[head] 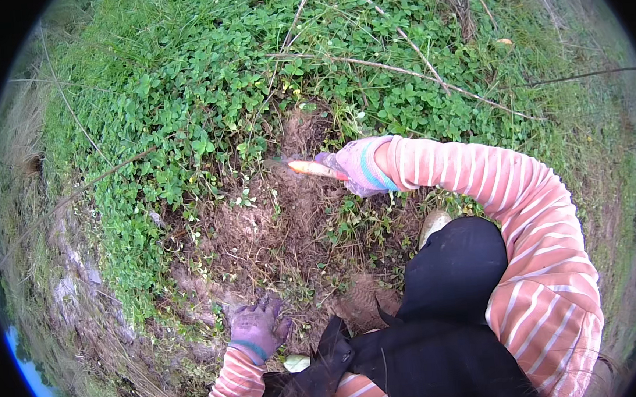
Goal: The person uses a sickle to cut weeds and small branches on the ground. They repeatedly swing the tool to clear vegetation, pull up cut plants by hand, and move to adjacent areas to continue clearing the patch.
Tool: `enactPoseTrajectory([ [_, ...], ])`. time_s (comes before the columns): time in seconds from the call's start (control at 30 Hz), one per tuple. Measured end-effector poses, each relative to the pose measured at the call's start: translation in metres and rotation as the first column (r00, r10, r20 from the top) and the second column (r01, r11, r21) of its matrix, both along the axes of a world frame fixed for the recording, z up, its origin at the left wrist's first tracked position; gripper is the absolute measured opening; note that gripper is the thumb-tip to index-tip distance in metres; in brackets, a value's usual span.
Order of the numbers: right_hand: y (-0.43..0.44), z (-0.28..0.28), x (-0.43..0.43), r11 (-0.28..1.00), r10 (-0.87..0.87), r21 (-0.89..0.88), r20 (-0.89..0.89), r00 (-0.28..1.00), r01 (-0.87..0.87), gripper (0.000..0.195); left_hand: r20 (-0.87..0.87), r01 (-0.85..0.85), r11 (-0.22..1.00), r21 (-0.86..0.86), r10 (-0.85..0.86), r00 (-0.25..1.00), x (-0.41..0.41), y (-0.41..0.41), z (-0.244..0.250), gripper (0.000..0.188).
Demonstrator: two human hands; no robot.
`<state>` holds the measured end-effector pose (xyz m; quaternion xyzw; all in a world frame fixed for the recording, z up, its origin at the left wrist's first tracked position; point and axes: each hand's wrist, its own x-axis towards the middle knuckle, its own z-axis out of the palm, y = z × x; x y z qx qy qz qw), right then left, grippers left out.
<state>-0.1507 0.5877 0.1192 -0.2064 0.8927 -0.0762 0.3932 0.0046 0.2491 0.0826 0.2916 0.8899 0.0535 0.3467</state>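
Note:
My right hand (361,166), in a soiled purple work glove with a blue cuff band, grips a hand tool by its orange handle (316,169). The tool points left over a patch of bare brown soil (296,200); its head is blurred, so its kind cannot be told. Lower down, my left hand (254,326) wears a matching glove. Its fingers are spread over soil and loose plant scraps (297,294), with nothing visibly held. Low leafy green plants (195,107) border the bare patch beyond my right hand.
Thin dry stems (397,70) lie across the plants. At the left, a long dry stalk (74,194) slants over the greenery beside pale ground (72,287). Light-coloured footwear (435,224) shows beside my dark-clad knee (461,266). A woody stem (466,14) rises at upper right.

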Motion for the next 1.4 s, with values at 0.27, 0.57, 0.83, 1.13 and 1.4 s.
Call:
enactPoseTrajectory([
  [0.27,0.03,-0.018,-0.01,0.997,-0.079,0.007,0.141,0.987,0.079,0.053,0.105,-0.164,0.966,-0.201,0.187,0.977,-0.015,0.042,-0.001,0.052],
  [0.57,0.114,-0.054,0.008,0.947,-0.038,-0.316,0.086,0.996,0.063,0.077,-0.266,-0.269,0.961,0.064,0.276,0.924,-0.093,0.15,-0.015,0.038],
  [0.83,0.301,-0.05,0.085,0.644,-0.535,-0.704,-0.136,0.834,0.298,0.066,-0.712,0.681,0.458,0.572,-0.135,0.689,-0.192,0.459,0.123,0.031],
  [1.13,0.52,-0.037,0.056,-0.175,-0.985,-0.925,0.163,-0.062,0.337,0.053,-0.789,0.87,0.429,0.242,-0.435,0.434,-0.23,0.65,0.06,0.046],
  [1.4,0.598,-0.086,0.035,-0.489,-0.867,-0.753,0.474,-0.151,0.442,0.039,-0.641,0.654,0.729,-0.202,-0.603,0.474,-0.328,0.72,0.009,0.064],
])
